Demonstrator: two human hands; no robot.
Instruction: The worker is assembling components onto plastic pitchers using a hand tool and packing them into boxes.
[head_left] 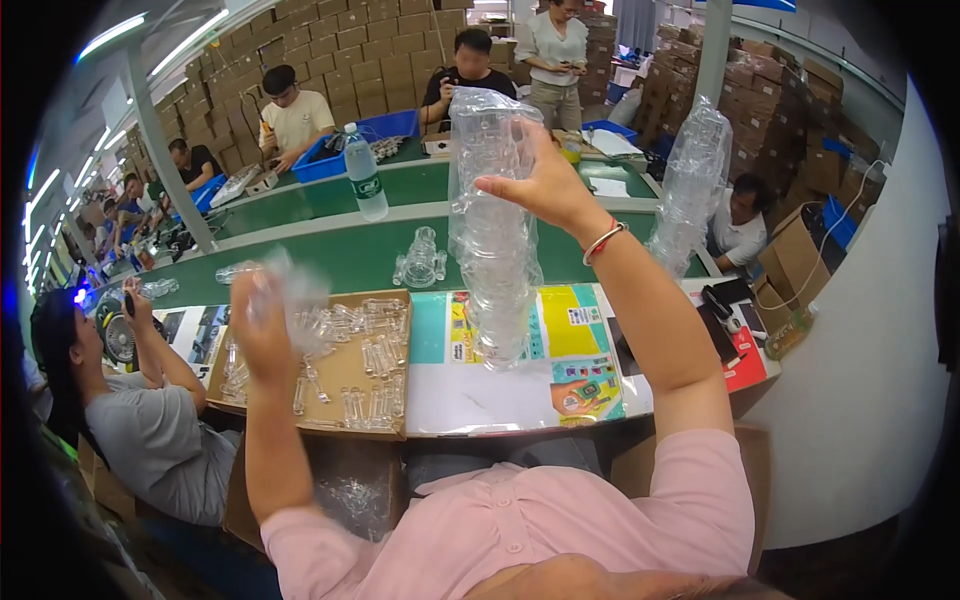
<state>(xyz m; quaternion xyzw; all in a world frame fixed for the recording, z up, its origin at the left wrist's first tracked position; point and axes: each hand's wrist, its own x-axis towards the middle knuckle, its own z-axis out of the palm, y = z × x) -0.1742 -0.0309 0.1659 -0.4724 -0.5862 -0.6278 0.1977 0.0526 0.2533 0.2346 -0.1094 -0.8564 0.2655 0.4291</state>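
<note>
- One open, brown cardboard box (pixel 240 505) sits below the front edge of the white worktop (pixel 470 402); I see glossy, loose clear plastic bits (pixel 355 502) in it.
- Toward the worktop's left end, a shallow brown cardboard tray (pixel 350 433) holds many slim, shiny clear tubular pieces (pixel 380 355), so I judge plenty is left.
- Above that tray, the left hand (pixel 258 318) is beside a blurred clear plastic piece (pixel 295 290); I cannot tell whether its fingers are closed on it.
- Mid-worktop, a tall, ribbed column of clear plastic parts (pixel 490 260) stands upright, seemingly in crinkled film; I judge its stacking well along.
- Near its top, the right hand (pixel 560 190) has thumb and fingers apart across the column; whether they squeeze, I cannot tell.
- Past the worktop's far edge, a squat clear plastic part (pixel 422 258) rests on the smooth green belt (pixel 590 250).
- Rightward, a second wrapped clear column (pixel 690 190) looks finished to me.
</note>
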